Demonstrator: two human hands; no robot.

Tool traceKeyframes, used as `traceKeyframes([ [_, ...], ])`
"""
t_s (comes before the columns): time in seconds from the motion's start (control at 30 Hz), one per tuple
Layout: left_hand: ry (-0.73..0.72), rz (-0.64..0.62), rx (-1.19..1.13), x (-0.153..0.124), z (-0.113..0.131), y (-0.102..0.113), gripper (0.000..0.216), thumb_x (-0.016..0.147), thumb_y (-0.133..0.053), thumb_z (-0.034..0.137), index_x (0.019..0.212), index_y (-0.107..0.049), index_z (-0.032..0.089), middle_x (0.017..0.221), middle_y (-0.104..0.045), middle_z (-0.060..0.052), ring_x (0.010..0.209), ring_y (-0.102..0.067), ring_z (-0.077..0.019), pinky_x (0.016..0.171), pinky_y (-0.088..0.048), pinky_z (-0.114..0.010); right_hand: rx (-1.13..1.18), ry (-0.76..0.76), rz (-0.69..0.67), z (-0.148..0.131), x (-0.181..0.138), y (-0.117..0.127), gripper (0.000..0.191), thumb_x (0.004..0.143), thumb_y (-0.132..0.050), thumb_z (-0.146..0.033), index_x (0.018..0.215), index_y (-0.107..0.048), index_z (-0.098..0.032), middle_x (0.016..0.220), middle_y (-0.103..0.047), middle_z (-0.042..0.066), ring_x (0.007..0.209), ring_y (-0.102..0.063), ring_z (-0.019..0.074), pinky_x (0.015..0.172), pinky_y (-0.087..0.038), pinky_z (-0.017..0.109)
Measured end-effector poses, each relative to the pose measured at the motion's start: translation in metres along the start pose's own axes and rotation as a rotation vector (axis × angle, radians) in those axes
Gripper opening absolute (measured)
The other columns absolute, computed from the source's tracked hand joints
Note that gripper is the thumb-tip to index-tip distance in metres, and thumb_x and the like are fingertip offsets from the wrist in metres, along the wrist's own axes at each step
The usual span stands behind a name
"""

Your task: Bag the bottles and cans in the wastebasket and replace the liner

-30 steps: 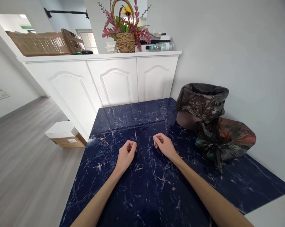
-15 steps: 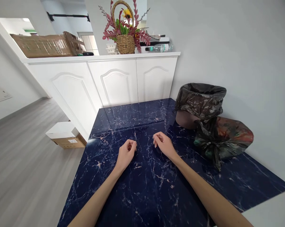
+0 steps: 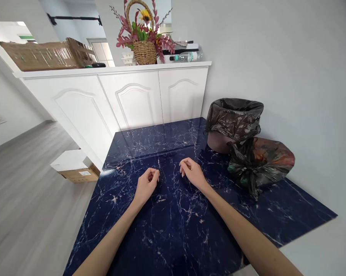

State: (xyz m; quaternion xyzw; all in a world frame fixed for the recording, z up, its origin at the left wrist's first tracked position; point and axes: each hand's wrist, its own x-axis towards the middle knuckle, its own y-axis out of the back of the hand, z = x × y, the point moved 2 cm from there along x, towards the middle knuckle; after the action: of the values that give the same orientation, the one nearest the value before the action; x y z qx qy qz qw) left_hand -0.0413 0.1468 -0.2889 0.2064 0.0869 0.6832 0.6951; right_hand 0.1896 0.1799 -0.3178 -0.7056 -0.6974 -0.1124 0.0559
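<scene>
My left hand (image 3: 146, 184) rests on a dark blue marble-patterned table (image 3: 169, 234), its fingers curled in loosely against the thumb. A short distance to its right lies my right hand (image 3: 193, 172), likewise curled and closed. I see nothing held in either one, and the two hands do not touch. Nearest to my right hand is a bin (image 3: 218, 142) lined with a black plastic bag (image 3: 233, 119). In front of the bin sits a knotted, filled black bag (image 3: 266, 159), with reddish and greenish contents showing through.
A white cabinet (image 3: 138, 99) stands against the table's far edge. On top are a large cardboard box (image 3: 46, 55), a flower basket (image 3: 144, 53) and a plastic bottle (image 3: 187, 57). Another box (image 3: 75, 166) sits on the floor at left. A grey wall (image 3: 276, 57) borders the right side.
The whole view has shifted slightly, so everything appears a little further left. Both hands keep the same curled pose on the table.
</scene>
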Motion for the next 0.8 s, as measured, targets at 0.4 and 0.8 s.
traceKeyframes([
  [0.4, 0.002, -0.009, -0.009, -0.0001, 0.0023, -0.0005, 0.042, 0.096, -0.06, 0.063, 0.085, -0.06, 0.023, 0.072, -0.061, 0.002, 0.061, -0.054, -0.0148, 0.062, -0.042, -0.028, 0.0, 0.007, 0.0, 0.0007, 0.0002, -0.0003, 0.028, 0.097, -0.057, -0.052, 0.09, -0.061, -0.025, 0.073, -0.068, -0.001, 0.056, -0.064, 0.0161, 0.064, -0.051, 0.031],
  [0.8, 0.001, -0.02, -0.004, -0.0048, 0.0051, 0.0004, 0.044, 0.096, -0.058, 0.065, 0.083, -0.06, 0.022, 0.073, -0.061, 0.001, 0.063, -0.053, -0.0158, 0.063, -0.041, -0.028, -0.033, 0.017, -0.009, -0.0014, -0.002, -0.0015, 0.027, 0.096, -0.053, -0.042, 0.106, -0.067, -0.022, 0.073, -0.067, -0.002, 0.057, -0.063, 0.0148, 0.064, -0.05, 0.029],
])
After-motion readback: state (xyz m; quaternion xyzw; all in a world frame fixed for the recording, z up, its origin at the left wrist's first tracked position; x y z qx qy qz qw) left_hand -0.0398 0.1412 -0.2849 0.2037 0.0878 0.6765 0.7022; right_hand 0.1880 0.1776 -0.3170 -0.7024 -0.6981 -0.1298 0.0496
